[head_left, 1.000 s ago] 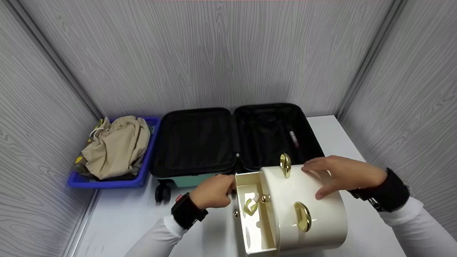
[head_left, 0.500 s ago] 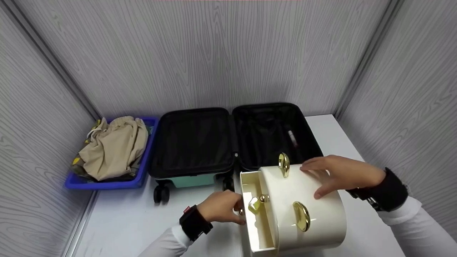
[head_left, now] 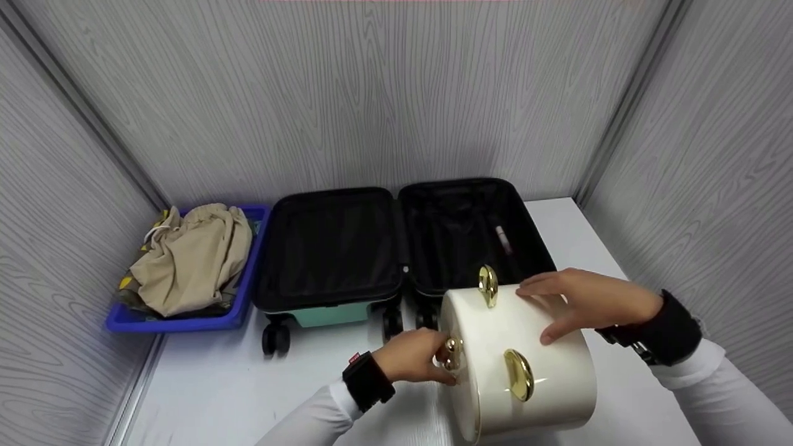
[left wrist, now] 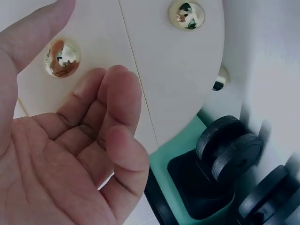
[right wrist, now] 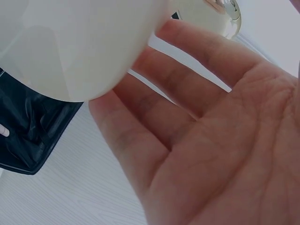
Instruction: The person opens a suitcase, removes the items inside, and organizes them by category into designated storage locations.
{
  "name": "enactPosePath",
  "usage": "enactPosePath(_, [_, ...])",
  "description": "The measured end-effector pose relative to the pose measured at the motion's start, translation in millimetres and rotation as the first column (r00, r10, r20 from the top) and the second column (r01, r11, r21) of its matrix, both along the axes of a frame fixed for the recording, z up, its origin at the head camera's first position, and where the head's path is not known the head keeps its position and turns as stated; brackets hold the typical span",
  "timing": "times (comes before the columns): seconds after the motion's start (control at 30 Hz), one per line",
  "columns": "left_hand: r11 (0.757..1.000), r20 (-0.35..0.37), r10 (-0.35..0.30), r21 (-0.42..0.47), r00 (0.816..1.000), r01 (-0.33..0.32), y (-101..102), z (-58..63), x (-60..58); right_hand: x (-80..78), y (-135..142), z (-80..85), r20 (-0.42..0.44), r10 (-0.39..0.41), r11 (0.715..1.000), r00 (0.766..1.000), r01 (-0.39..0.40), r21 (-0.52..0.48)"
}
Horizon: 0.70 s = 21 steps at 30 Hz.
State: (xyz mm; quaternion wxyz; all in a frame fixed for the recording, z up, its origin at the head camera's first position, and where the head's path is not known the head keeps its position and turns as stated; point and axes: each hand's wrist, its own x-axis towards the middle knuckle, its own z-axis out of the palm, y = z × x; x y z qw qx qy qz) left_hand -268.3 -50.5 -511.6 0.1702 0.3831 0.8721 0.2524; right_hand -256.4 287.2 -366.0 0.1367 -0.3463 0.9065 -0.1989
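A glossy white rounded storage box point(head_left: 554, 378) with gold ear-shaped pieces point(head_left: 521, 375) stands on the table in front of me. Its flat front faces left, and its drawer sits flush. Against that front rests my left hand point(head_left: 412, 356), thumb and bent fingers on either side of a round gold knob point(left wrist: 63, 58); the left wrist view shows a gap around the knob. My right hand point(head_left: 595, 303) lies on the box's curved side, fingers spread and nearly straight, fingertips touching it in the right wrist view. The drawer's contents are hidden.
Behind the box lies an open suitcase point(head_left: 331, 248) with black lining, green shell and black wheels point(left wrist: 234, 150). A small pinkish tube point(head_left: 503, 240) lies in its right half. To the left stands a blue basket point(head_left: 238, 313) holding beige clothing point(head_left: 192, 260). Grey panels enclose the table.
My left hand has moved right, pushing the drawer into the box. The drawer, with its small yellowish bottle, has gone from sight. My right hand has stayed on the box.
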Motion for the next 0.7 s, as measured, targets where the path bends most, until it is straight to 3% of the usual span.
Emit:
enactPosePath(0.17, [0.999,-0.035,0.037,-0.016,0.999,-0.038,-2,-13.3,2.4,0.1,-1,0.4,-0.010,0.013,1.000,1.000,-0.013,0.000])
enactPosePath(0.43, [0.992,-0.102,0.033,-0.116,0.994,-0.045,7,-41.7,9.8,0.8,-2,0.5,-0.035,0.050,0.998,0.998,-0.048,0.052])
enactPosePath(0.53, [0.991,-0.115,0.032,-0.126,0.993,-0.047,7,-45.5,11.0,1.0,-3,0.8,-0.031,0.043,0.998,0.999,-0.041,0.053])
enactPosePath(0.7, [0.995,-0.074,0.015,-0.102,0.997,-0.023,2,-47.1,10.5,1.2,-5,-0.9,-0.016,0.025,0.999,1.000,-0.024,0.036])
